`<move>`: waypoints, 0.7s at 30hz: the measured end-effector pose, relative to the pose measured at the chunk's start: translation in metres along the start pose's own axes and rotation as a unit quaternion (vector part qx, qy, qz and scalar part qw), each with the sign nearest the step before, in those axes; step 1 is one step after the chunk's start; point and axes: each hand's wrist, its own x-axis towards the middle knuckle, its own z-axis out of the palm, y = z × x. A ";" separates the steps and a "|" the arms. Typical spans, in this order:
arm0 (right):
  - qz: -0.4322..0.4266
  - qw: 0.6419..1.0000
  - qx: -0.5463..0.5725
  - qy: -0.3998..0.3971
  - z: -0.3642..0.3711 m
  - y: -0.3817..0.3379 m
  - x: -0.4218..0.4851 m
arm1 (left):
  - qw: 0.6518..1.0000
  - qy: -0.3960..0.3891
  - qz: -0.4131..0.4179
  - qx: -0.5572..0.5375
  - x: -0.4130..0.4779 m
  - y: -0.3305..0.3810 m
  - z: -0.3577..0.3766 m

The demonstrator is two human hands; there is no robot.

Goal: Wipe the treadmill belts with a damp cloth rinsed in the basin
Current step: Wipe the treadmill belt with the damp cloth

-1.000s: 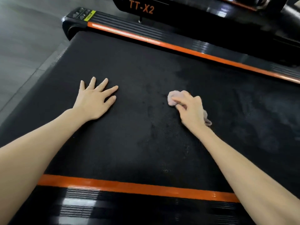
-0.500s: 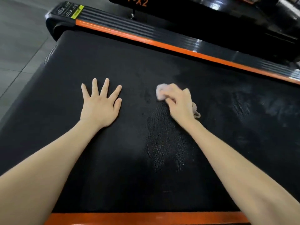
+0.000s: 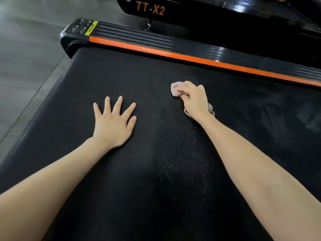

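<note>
A black treadmill belt fills most of the view. My right hand grips a small bunched pale pink cloth and holds it down on the belt, a little past the middle. A corner of the cloth sticks out beside my wrist. My left hand lies flat on the belt to the left of the cloth, fingers spread. A damp, speckled patch shows on the belt between my forearms. No basin is in view.
An orange-striped black side rail runs along the belt's far edge, ending in a cap with a yellow label. Behind it stands another black machine marked TT-X2. Grey tiled floor lies to the left.
My right hand has slid the cloth away from me, toward the far rail. The left hand has stayed flat on the belt. The view has shifted forward, so the near orange rail is out of sight.
</note>
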 end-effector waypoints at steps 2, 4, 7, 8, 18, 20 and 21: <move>-0.001 1.000 0.003 0.003 -0.003 0.000 -0.002 | 1.000 0.004 0.002 -0.001 0.017 0.003 -0.009; 0.003 1.000 0.009 -0.002 -0.004 0.002 -0.001 | 1.000 0.013 0.002 -0.004 0.042 0.006 -0.016; 0.000 1.000 -0.016 0.001 -0.005 -0.004 -0.004 | 1.000 0.001 -0.006 -0.021 0.069 0.015 -0.012; -0.027 0.999 -0.017 0.002 -0.007 -0.008 -0.012 | 1.000 0.001 -0.008 -0.020 0.070 0.019 -0.006; -0.251 0.963 0.071 -0.072 -0.019 0.002 -0.036 | 0.999 0.029 -0.016 -0.009 0.069 0.021 0.012; 0.004 1.000 -0.016 0.018 -0.011 0.047 0.027 | 0.999 0.030 -0.014 -0.012 0.068 0.021 0.012; 0.126 0.990 -0.050 0.043 -0.010 0.057 0.043 | 0.999 0.034 -0.014 -0.014 0.069 0.020 0.012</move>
